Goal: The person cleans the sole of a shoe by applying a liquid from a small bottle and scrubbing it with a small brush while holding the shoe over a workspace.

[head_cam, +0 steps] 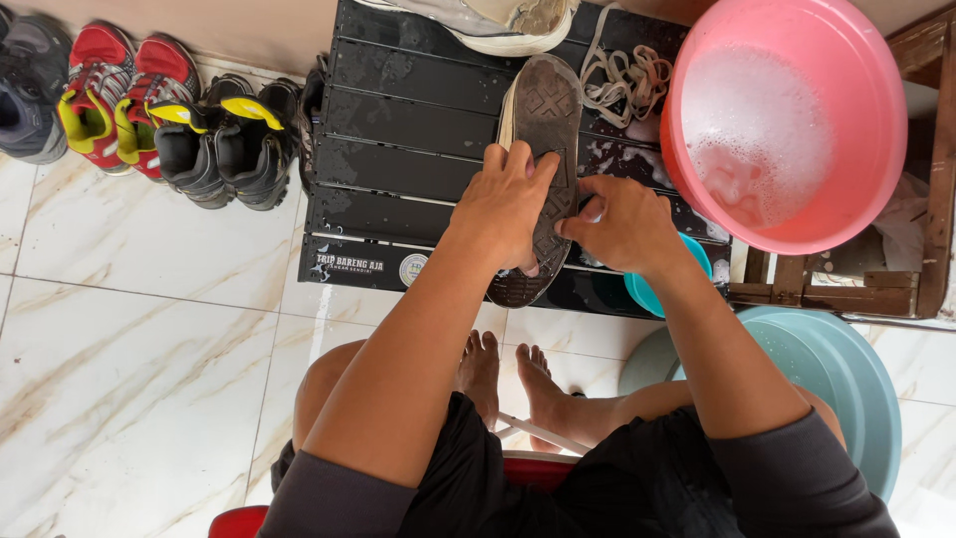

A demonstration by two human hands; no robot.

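Note:
A shoe (543, 120) lies sole-up on a low black slatted table (398, 130). Its sole is dark and dirty. My left hand (503, 204) grips the shoe from the left side, around its middle. My right hand (622, 224) presses against the right side of the sole, closed around a small object that is mostly hidden; I cannot tell what it is. Loose beige laces (622, 75) lie on the table just beyond the shoe.
A pink basin (876, 149) of soapy water stands at the right on a wooden frame (936, 199). A teal basin (846, 369) and a small teal bowl (642, 292) sit nearby. Another pale shoe (498, 25) rests at the table's far end. Several sneakers (149, 110) line the left wall.

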